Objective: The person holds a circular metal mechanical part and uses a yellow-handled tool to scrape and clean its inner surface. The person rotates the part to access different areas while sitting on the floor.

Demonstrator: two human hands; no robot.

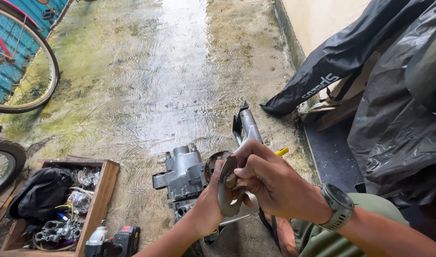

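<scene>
Grey metal disc (223, 192) is already off the engine (184, 176) — we clamp it between left hand (209, 205) and right hand (268, 183) fingers; refitting it seems left.

The right hand (275, 183) covers the middle of the metal disc (225, 195). The bicycle wheel (25, 71) and power drill (116, 242) are cut off by the frame's edges. The wooden box's (101, 195) small parts are too tangled to identify.

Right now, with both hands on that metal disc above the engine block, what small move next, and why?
Probably lower the metal disc toward the engine block. The left hand grips its lower edge, the right hand pinches its centre, and it hangs just right of the block.
</scene>
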